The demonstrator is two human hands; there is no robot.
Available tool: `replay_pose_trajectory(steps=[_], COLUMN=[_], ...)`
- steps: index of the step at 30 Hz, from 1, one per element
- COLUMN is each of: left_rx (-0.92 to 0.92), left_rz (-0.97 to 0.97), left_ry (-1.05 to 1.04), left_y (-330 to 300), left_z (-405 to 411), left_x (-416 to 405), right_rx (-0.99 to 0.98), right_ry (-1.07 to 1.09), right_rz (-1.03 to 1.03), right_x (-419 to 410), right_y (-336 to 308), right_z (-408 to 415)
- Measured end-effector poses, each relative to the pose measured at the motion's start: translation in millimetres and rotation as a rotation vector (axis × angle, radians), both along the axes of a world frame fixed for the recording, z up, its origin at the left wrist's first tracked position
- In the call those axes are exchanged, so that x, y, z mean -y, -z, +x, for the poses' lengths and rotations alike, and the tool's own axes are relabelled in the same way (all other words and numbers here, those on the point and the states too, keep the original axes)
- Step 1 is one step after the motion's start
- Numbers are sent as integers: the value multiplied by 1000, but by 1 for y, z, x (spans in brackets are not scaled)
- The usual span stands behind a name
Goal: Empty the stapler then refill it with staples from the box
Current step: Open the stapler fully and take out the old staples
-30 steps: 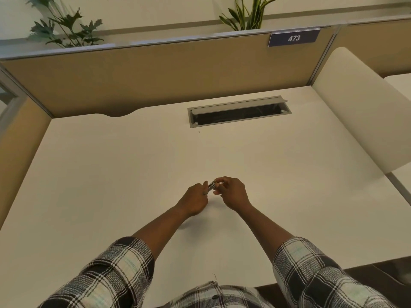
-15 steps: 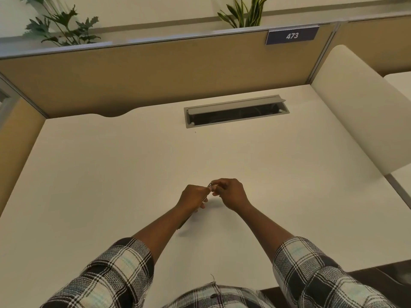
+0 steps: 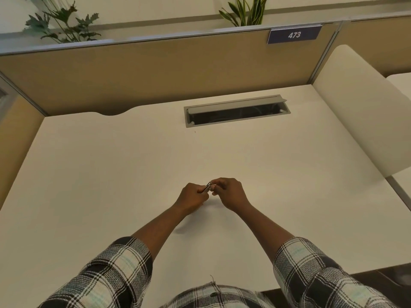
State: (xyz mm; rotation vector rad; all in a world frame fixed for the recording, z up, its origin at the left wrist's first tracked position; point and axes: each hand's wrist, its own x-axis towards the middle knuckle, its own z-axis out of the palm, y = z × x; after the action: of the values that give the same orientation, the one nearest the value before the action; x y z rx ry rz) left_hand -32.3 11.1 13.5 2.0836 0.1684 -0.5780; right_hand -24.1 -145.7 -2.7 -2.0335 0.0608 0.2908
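A small metallic stapler [image 3: 207,187] is held just above the middle of the white desk [image 3: 111,174]. My left hand [image 3: 193,197] is wrapped around its body, hiding most of it. My right hand [image 3: 230,193] pinches the stapler's shiny front end with thumb and fingertips. Only the silver tip shows between the two hands. No staple box is in view.
An open grey cable tray [image 3: 236,111] is set into the desk at the back. Tan partition walls [image 3: 155,70] enclose the back and left, with a "473" sign [image 3: 294,34] and plants behind. A white rounded panel [image 3: 364,103] borders the right side.
Both hands stay together at the same spot on the desk. The fingers have shifted slightly around the stapler's tip.
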Motion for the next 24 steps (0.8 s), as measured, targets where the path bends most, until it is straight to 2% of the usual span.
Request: replay_pose_trajectory(steps=[6,15,19,24], left_rx=[54,41,33,127], left_rz=[3,-9,120,302], left_ry=[33,118,174,231], left_y=[-6,-3,-9,-7], left_z=[-3,-3,-1,-5], left_x=[-2,-9,-8,-7], right_rx=[8,27,44,18], right_ry=[-1,-2,-24,-39], right_rz=[-37,-50,-88,-115], right_x=[-5,-3,-3,-1], right_y=[2,-4,-3,2], right_z=[-3,-4,-4,-6])
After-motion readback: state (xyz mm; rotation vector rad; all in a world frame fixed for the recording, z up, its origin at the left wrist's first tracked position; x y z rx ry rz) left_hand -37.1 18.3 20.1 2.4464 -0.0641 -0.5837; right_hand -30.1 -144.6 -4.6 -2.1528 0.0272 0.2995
